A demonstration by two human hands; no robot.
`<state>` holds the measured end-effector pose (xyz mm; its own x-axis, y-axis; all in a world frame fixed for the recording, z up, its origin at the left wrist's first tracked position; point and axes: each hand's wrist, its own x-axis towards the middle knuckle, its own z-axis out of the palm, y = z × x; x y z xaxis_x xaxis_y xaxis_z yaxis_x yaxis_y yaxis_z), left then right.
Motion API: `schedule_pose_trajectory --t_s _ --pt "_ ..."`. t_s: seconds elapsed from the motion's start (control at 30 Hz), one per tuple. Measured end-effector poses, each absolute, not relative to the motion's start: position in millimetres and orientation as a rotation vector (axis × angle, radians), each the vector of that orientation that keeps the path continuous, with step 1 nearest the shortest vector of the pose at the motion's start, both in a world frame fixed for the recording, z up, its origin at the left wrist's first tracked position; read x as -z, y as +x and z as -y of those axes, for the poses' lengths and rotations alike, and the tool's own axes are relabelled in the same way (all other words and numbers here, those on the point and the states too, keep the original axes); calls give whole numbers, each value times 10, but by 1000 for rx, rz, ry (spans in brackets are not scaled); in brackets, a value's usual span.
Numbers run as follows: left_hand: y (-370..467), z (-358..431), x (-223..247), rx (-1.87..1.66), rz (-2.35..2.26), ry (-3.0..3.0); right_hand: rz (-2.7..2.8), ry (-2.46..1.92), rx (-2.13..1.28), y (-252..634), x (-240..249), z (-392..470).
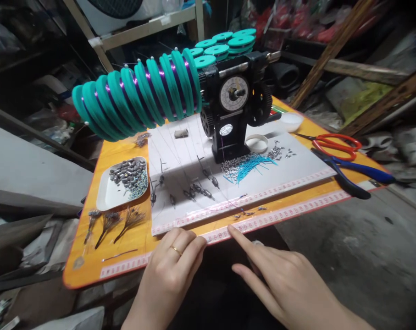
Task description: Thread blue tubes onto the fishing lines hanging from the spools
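Both bare hands are at the front edge of the yellow-topped wooden table (139, 240), apart from each other. The left hand (175, 259) is curled with its fingers drawn together; whether a thin line is pinched inside cannot be determined. The right hand (280, 275) has its index finger extended onto the pink-and-white printed measuring strip (221, 233) along that edge, thumb held clear; its remaining fingers are largely hidden.

Small dark fittings (244, 214) lie near that fingertip, just behind the strip. Hazard: a sweep of the finger could scatter them or push them over the edge.

Grey metal weights (215, 182) on fine lines are at the white rectangular board (280, 176), below the teal foam spools (120, 105) on the black metal winder (230, 140). Hazard: the lines are close together, so a sideways tug could tangle them.

The cut bright-blue tubing (251, 168) is loose on the board; a knock to the board could mix it with the metal beads beside it.

The blue-handled pliers (369, 173) appear to project past the table edge, near the orange-handled scissors (338, 158). Hazard: a passing sleeve could dislodge them.
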<state>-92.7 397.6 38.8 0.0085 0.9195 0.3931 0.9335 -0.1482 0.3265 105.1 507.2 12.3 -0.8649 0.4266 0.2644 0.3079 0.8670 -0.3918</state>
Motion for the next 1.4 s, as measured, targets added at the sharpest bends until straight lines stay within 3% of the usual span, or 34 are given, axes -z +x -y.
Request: schedule_pose_trajectory --t_s 0.6,1.03,1.4 --pt "-827 -4158 -404 831 1980 -2294 2606 -673 -448 1358 -104 -5247" --pt "-824 -4180 -365 864 1972 -2296 2491 -718 -748 1392 -57 -5252" --pt "-904 -3981 -385 836 2058 -2217 2470 -690 -763 1408 -63 -5269"
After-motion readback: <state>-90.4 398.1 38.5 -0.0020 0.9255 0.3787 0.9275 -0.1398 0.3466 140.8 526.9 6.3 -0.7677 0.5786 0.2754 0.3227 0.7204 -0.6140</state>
